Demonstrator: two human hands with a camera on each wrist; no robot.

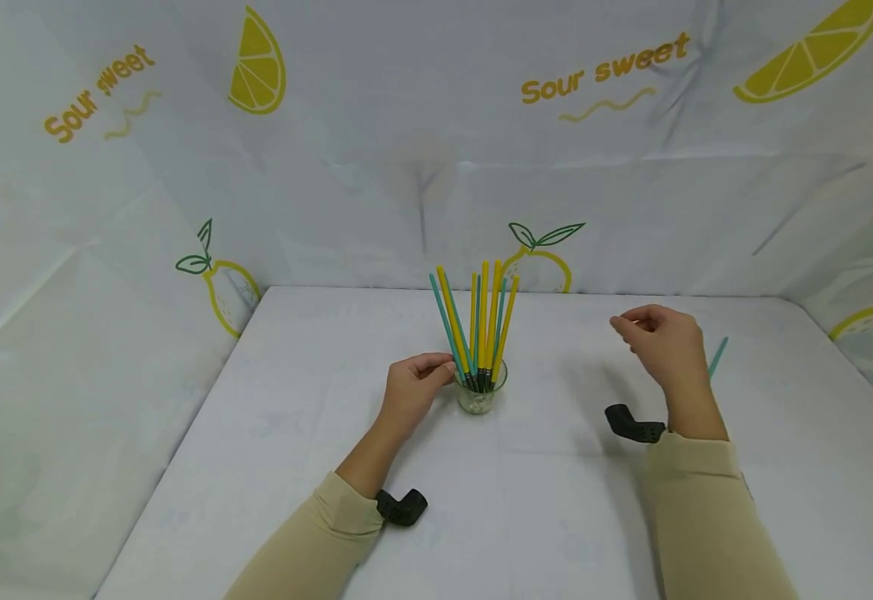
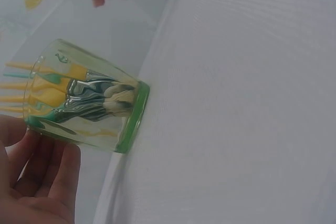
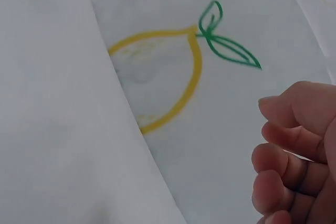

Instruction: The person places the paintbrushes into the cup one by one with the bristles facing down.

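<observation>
A clear glass cup (image 2: 94, 129) with a greenish base stands on the table, holding several paintbrushes (image 1: 486, 325) bristles down, with yellow and teal handles fanning up. My left hand (image 1: 415, 390) pinches the cup near its rim from the left side; in the left wrist view the thumb and fingers (image 2: 67, 169) meet the glass by its mouth. Off to the right, my right hand (image 1: 661, 343) hovers above the table with loosely bent fingers and nothing in them. The right wrist view shows those bent fingers (image 3: 270, 158) bare against the backdrop.
Behind the right wrist lies a teal stick (image 1: 718, 357), partly hidden by the arm. A white table (image 1: 271, 433) runs back to a white backdrop (image 1: 346, 200) printed with lemons and lettering. Black wrist mounts (image 1: 402, 507) sit at both cuffs.
</observation>
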